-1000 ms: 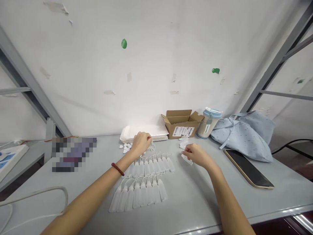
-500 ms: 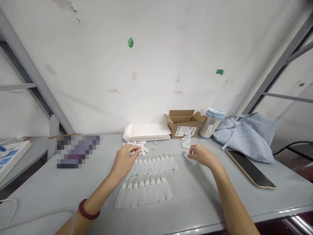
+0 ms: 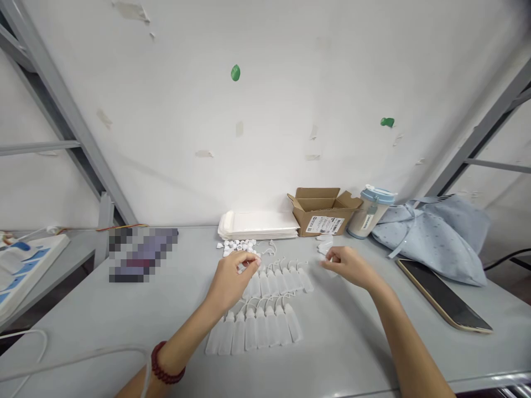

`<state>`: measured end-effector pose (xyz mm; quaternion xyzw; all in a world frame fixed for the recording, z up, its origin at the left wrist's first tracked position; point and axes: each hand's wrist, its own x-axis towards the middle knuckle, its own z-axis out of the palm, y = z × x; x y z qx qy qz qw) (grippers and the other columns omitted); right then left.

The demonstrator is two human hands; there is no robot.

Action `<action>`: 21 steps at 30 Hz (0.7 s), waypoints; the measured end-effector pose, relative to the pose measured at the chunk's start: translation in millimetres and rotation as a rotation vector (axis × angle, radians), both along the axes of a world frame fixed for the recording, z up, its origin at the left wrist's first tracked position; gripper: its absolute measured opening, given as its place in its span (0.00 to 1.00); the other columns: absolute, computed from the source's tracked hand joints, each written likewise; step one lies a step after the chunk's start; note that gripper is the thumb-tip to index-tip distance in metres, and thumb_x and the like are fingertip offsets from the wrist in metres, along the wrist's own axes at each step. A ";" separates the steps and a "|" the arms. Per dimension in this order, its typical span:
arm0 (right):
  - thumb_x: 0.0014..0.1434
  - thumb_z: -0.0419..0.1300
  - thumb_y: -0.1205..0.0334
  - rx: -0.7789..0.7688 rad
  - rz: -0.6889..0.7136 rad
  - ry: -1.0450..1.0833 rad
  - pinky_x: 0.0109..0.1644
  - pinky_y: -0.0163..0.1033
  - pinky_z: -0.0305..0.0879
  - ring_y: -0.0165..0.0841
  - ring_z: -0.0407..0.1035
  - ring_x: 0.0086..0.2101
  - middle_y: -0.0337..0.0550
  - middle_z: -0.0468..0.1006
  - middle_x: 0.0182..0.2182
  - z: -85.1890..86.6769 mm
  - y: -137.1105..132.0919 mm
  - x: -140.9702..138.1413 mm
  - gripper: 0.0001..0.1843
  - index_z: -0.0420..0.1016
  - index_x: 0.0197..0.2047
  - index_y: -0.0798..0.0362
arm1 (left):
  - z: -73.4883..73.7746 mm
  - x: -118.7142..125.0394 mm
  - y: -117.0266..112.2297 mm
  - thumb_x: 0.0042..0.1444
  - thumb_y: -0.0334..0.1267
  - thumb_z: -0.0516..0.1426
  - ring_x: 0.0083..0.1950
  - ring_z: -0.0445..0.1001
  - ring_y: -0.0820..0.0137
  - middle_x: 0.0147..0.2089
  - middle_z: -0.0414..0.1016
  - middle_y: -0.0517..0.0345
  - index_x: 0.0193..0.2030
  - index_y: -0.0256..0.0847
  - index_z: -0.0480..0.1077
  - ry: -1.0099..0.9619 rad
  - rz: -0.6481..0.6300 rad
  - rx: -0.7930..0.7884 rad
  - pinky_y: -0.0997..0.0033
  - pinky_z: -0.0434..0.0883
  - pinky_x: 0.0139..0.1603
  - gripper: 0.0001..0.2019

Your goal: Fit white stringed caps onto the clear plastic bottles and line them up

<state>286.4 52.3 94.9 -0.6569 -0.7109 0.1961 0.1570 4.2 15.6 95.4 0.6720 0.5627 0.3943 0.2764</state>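
Note:
Two rows of small translucent squeeze bottles [image 3: 265, 309] with thin tethers lie on the grey table [image 3: 352, 342]. My left hand [image 3: 230, 279] hovers over the far row, fingers pinched on a small white cap. My right hand [image 3: 346, 265] is right of the bottles, fingers curled around a small clear bottle that is mostly hidden. A heap of small white caps [image 3: 236, 246] lies just beyond my left hand. A red bead bracelet [image 3: 164, 367] is on my left wrist.
A stack of white trays [image 3: 259, 224], an open cardboard box [image 3: 323, 213] and a lidded cup [image 3: 371, 213] stand at the wall. A blue cloth bag [image 3: 431, 237] and a phone [image 3: 443, 301] lie at right. A white power strip [image 3: 25, 265] and cable [image 3: 25, 337] lie at left.
My left hand pulled back from the cap heap by the trays toward the bottle rows, pinching a cap. My right hand shifted little. The camera view drifted left.

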 end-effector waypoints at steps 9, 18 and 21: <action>0.50 0.62 0.53 0.006 0.319 0.518 0.30 0.34 0.60 0.28 0.63 0.26 0.38 0.72 0.30 7.0 -20.1 -43.9 0.11 0.70 0.30 0.53 | -1.3 8.0 -5.3 0.53 0.44 0.54 0.34 0.69 0.68 0.33 0.76 0.59 0.30 0.41 0.74 -0.119 -0.064 -0.079 0.70 0.62 0.34 0.11; 0.47 0.66 0.53 -0.162 0.401 0.627 0.29 0.33 0.59 0.28 0.63 0.25 0.37 0.71 0.24 -3.0 -32.5 -70.0 0.15 0.71 0.32 0.55 | -2.4 16.4 -10.4 0.51 0.46 0.55 0.34 0.69 0.68 0.31 0.74 0.58 0.28 0.39 0.73 -0.248 -0.134 -0.154 0.71 0.64 0.36 0.12; 0.47 0.66 0.52 -0.162 0.412 0.617 0.29 0.33 0.59 0.28 0.64 0.25 0.38 0.71 0.24 -3.3 -33.5 -69.8 0.16 0.71 0.31 0.55 | -2.8 16.9 -11.9 0.52 0.45 0.55 0.33 0.69 0.69 0.30 0.74 0.59 0.29 0.40 0.74 -0.253 -0.133 -0.154 0.72 0.64 0.35 0.12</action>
